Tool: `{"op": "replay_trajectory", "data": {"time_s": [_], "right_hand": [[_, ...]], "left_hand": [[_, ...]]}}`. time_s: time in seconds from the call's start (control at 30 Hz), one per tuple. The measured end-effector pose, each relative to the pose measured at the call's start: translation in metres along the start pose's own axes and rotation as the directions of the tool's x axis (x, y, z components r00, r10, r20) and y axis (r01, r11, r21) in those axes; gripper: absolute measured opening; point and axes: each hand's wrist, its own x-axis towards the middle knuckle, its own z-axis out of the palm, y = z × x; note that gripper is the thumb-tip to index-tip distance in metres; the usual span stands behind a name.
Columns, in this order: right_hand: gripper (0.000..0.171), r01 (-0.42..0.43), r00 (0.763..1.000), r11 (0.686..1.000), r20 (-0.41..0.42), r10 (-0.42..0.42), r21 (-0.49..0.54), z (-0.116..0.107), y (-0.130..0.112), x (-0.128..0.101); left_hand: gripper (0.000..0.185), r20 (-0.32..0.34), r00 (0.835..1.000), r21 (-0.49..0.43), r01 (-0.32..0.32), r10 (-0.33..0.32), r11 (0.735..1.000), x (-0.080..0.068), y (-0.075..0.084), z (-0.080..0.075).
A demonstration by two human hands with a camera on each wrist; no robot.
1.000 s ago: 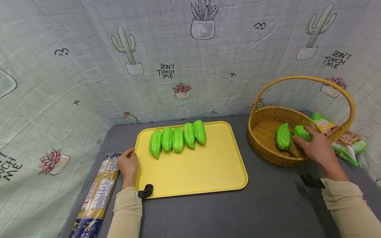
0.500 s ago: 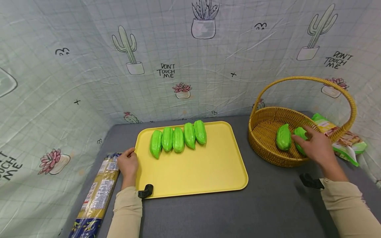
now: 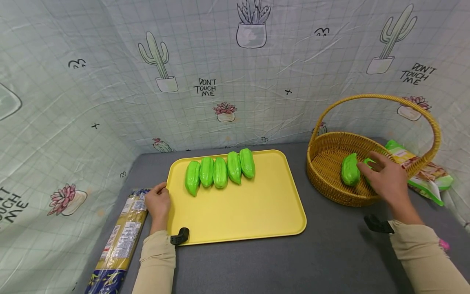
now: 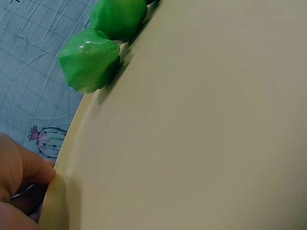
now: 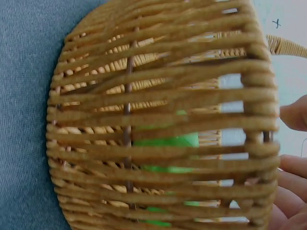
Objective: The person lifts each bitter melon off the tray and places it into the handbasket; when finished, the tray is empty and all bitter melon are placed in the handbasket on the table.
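On the left edge of a yellow tray (image 3: 235, 212), my left hand (image 3: 158, 202) pinches the rim between thumb and fingers. Several glossy, ridged green vegetables (image 3: 220, 172) with pointed ends lie side by side along the tray's far part. My right hand (image 3: 389, 179) is over the right side of a wicker basket (image 3: 330, 192), its fingers relaxed and holding nothing. Inside the basket lies one green vegetable (image 3: 350, 169) in plain sight. A second green vegetable (image 3: 369, 162) beside it is mostly hidden behind the right hand. Green also shows through the basket's weave in the right wrist view.
A long clear pack of spaghetti (image 3: 123, 241) lies left of the tray. Behind the basket's right side is a green and brown snack bag (image 3: 433, 175). The basket's tall handle (image 3: 378, 96) arches overhead. A printed curtain (image 3: 257, 94) hangs behind the grey table.
My right hand has let go of the second green vegetable in the basket and drawn slightly up and left from it. My left hand has stayed on the tray's rim.
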Motion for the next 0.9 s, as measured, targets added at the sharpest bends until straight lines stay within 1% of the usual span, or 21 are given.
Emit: {"op": "replay_trajectory", "data": {"time_s": [0.2, 0.27, 0.43, 0.73, 0.9], "right_hand": [[0.065, 0.016, 0.998, 0.998, -0.063, -0.011, 0.067, 0.005, -0.006, -0.001], [0.064, 0.029, 0.997, 0.997, -0.074, -0.024, 0.069, 0.006, -0.008, -0.001], [0.063, 0.056, 0.996, 0.997, -0.077, -0.052, 0.059, 0.009, -0.016, -0.004], [0.058, 0.106, 0.989, 0.991, -0.110, -0.097, 0.083, 0.018, -0.034, -0.005], [0.057, 0.130, 0.989, 0.986, -0.092, -0.120, 0.108, 0.026, -0.048, -0.005]], "left_hand": [[0.037, 0.008, 1.000, 0.002, 0.009, -0.009, 1.000, -0.001, 0.001, 0.000], [0.037, 0.011, 1.000, 0.005, 0.010, -0.010, 1.000, -0.001, 0.001, 0.000], [0.037, 0.011, 1.000, 0.009, 0.007, -0.007, 1.000, -0.001, 0.002, 0.000], [0.036, 0.006, 1.000, -0.005, -0.004, 0.004, 1.000, 0.000, 0.001, 0.002], [0.037, 0.006, 1.000, -0.023, 0.008, -0.008, 1.000, -0.001, 0.001, 0.002]]}}
